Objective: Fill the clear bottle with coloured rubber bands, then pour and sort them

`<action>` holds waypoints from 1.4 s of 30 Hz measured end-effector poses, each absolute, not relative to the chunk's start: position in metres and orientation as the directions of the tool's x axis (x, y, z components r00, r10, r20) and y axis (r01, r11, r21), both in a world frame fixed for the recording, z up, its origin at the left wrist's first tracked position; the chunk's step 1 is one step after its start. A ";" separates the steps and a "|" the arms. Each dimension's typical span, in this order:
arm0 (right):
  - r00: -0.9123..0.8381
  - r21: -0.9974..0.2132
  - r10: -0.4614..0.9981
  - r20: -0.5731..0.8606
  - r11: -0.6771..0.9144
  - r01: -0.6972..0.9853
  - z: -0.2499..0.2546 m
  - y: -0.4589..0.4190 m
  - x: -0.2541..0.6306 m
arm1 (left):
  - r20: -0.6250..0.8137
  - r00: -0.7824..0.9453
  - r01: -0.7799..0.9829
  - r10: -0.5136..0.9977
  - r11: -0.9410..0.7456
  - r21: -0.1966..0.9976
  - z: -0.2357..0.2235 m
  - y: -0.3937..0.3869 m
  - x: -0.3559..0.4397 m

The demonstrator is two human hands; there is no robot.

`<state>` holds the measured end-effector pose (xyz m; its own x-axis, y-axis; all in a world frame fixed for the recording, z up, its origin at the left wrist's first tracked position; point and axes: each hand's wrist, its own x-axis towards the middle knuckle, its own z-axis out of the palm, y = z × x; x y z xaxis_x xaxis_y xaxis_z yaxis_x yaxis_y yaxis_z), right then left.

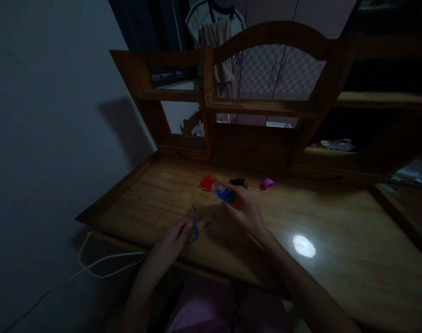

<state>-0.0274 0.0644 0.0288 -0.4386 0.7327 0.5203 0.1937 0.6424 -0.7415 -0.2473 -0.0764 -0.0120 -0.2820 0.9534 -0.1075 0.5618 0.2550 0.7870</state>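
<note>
My right hand point(245, 208) is wrapped round a small clear bottle point(225, 192), tilted with its mouth end toward the upper left. Blue and orange contents show through its wall. At the lower left, the fingers of my left hand point(174, 238) pinch some thin blue band-like pieces point(193, 236). A few loose blue pieces point(207, 225) lie on the wood between both hands. Just beyond the bottle is a heap of small red bands point(207, 182), with a black heap point(238, 182) to its right. A pink cap point(267, 183) rests farther right.
The wooden desk point(336, 222) has a shelf unit point(256, 143) along its back and a wall point(58, 115) on the left. A white cable point(110, 255) hangs by the front left edge. Plastic bags point(338, 144) sit in a right compartment. The room is dim.
</note>
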 end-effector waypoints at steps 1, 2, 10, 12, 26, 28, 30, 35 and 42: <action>-0.423 -0.740 0.739 0.524 0.641 0.204 0.028 0.066 -0.027 | -0.115 -0.257 0.525 0.959 0.239 0.817 -0.013 -0.072 -0.241; -0.407 -0.738 0.745 0.528 0.640 0.214 0.028 0.067 -0.027 | -0.116 -0.240 0.493 0.964 0.224 0.841 -0.013 -0.068 -0.237; -0.389 -0.736 0.759 0.522 0.631 0.243 0.026 0.069 -0.027 | 0.210 -0.172 0.765 0.963 -0.004 0.644 -0.012 -0.045 -0.261; -0.405 -0.723 0.745 0.531 0.647 0.242 0.026 0.067 -0.027 | 0.289 -0.113 0.830 0.951 -0.070 0.554 -0.014 -0.036 -0.266; -0.484 -0.697 0.712 0.508 0.670 0.255 0.027 0.059 -0.028 | 0.036 0.025 0.654 0.999 -0.043 0.755 -0.001 -0.046 -0.242; -0.492 -0.691 0.706 0.510 0.676 0.255 0.027 0.057 -0.029 | 0.081 -0.007 0.691 0.997 -0.054 0.721 0.003 -0.045 -0.240; -0.503 -0.681 0.697 0.510 0.685 0.258 0.028 0.055 -0.029 | 0.142 0.028 0.742 0.989 -0.116 0.661 0.008 -0.037 -0.238; -0.508 -0.665 0.694 0.511 0.693 0.278 0.025 0.054 -0.032 | 0.115 0.289 0.776 0.950 -0.303 0.553 0.018 -0.008 -0.222; -0.493 -0.661 0.697 0.520 0.694 0.284 0.024 0.059 -0.028 | -0.022 0.330 0.802 0.944 -0.268 0.533 0.020 -0.021 -0.223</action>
<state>-0.0280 0.0593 0.0244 -0.4931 0.6971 0.5204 0.2836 0.6943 -0.6614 -0.2229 -0.0208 0.0199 0.3299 0.9438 -0.0216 0.8024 -0.2682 0.5332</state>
